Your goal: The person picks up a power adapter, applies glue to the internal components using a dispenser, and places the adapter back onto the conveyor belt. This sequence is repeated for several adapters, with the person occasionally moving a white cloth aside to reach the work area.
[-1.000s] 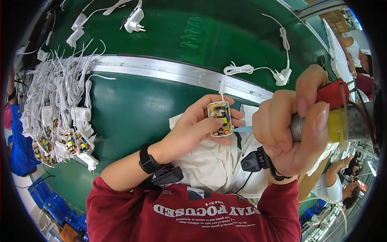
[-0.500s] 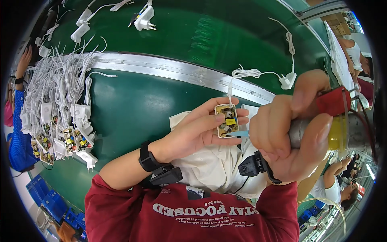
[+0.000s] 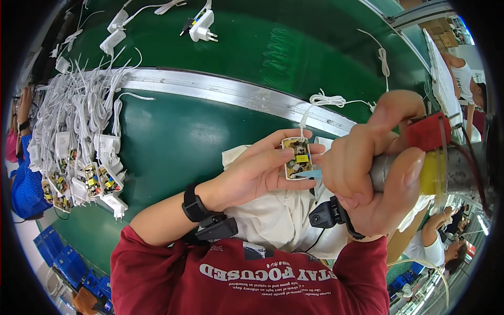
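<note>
- The case (image 3: pixel 287 170), open with its board (image 3: pixel 297 164) facing up, sits in the left hand (image 3: pixel 254 165), above the pale cloth (image 3: pixel 268 220) on the lap.
- The left hand is closed on it: thumb at the board's upper left edge, fingers underneath, with fingertips showing past the right side.
- A white cord (image 3: pixel 304 121) runs from the top of the case toward the rail (image 3: pixel 210 87).
- The blue tip (image 3: pixel 311 174) of the tool (image 3: pixel 386 170) points left over the lower part of the board; whether it touches, I cannot tell.
- The right hand (image 3: pixel 362 168) is wrapped around the tool's grey barrel, index finger arched beside the red block (image 3: pixel 428 131), thumb below.
- Both wrists wear black straps, the forearms reaching in from the lower edge.
- The green table (image 3: pixel 173 136) carries a heap (image 3: pixel 79 121) of white cords and open cases at left.
- Beyond the metal rail, white chargers (image 3: pixel 202 27) lie on another green surface (image 3: pixel 241 47).
- Blue bins (image 3: pixel 68 262) stand lower left; other people are at both sides.
</note>
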`<act>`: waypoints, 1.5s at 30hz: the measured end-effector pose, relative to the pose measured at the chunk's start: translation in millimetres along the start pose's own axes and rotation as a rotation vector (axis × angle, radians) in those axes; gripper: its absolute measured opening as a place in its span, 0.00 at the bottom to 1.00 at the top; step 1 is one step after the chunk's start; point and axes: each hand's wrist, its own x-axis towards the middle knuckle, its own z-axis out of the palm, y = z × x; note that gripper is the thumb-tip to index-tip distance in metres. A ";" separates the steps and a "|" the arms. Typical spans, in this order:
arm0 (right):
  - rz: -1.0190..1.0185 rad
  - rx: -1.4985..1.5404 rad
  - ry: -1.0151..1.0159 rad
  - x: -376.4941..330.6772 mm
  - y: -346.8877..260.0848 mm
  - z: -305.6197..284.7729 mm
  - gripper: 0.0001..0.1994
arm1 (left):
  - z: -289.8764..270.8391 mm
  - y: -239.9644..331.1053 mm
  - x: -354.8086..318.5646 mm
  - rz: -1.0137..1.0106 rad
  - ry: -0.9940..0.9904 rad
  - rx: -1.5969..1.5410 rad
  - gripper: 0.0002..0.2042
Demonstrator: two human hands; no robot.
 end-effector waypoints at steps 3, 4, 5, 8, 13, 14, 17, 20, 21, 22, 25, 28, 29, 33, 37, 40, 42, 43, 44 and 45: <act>0.001 0.019 0.028 1.0 -0.9 -1.4 0.20 | -0.6 0.0 -1.1 -0.023 0.032 0.043 0.22; 0.001 0.024 0.040 1.4 -1.2 -2.1 0.21 | 0.1 0.0 -0.8 -0.032 0.041 0.060 0.22; 0.003 0.033 0.049 1.9 -1.8 -2.3 0.21 | 1.2 0.9 2.5 -0.044 0.058 0.085 0.22; 0.005 0.068 0.075 3.2 -2.4 -2.9 0.21 | 7.5 4.1 28.6 0.048 0.069 0.149 0.20; 0.003 0.131 0.086 4.2 -1.3 2.7 0.22 | 6.4 45.7 123.2 0.772 0.031 1.587 0.20; 0.006 0.148 0.088 4.6 -1.2 3.2 0.22 | 5.1 58.6 136.6 0.772 0.060 1.843 0.22; 0.003 0.166 0.100 5.4 -0.1 2.1 0.20 | 0.5 67.0 146.2 0.621 0.270 2.070 0.19; -0.008 0.204 0.090 6.5 1.5 -3.8 0.18 | 3.7 77.0 132.4 0.731 0.457 2.103 0.20; -0.009 0.182 0.097 6.6 1.9 -5.4 0.18 | 5.1 82.9 123.6 0.918 0.477 2.124 0.22; -0.005 0.160 0.102 7.3 2.8 -6.8 0.18 | 5.0 94.5 113.5 0.941 0.589 2.258 0.22; 0.011 0.175 0.115 5.8 2.8 -6.7 0.16 | -0.2 140.8 81.4 1.043 1.000 2.647 0.22; 0.019 0.261 0.126 5.5 2.1 -3.1 0.14 | -9.8 147.7 62.2 0.566 1.133 2.730 0.14; 0.018 0.265 0.124 5.9 1.9 -1.9 0.15 | -12.0 142.6 61.0 0.673 1.038 2.779 0.13; -0.007 0.119 0.096 7.4 0.5 -1.3 0.16 | -10.7 106.6 68.9 0.554 0.751 2.854 0.09; -0.023 0.102 0.107 7.5 0.1 -4.3 0.16 | -5.5 111.6 60.4 0.679 1.092 2.754 0.09; -0.047 0.150 0.121 8.1 1.7 -5.5 0.15 | -4.7 120.1 39.3 0.639 0.935 2.354 0.14; -0.048 0.234 0.167 8.2 2.9 -6.1 0.12 | -2.6 111.7 29.0 0.508 0.807 1.810 0.18; -0.033 0.222 0.169 8.4 2.6 -7.4 0.11 | 0.5 104.4 22.6 0.364 0.734 1.447 0.18; -0.033 0.196 0.182 8.6 2.5 -9.0 0.11 | 4.2 92.9 16.8 0.242 0.636 1.079 0.19; -0.019 0.271 0.193 8.8 2.0 -10.5 0.11 | 7.9 81.0 13.3 0.235 0.584 0.913 0.15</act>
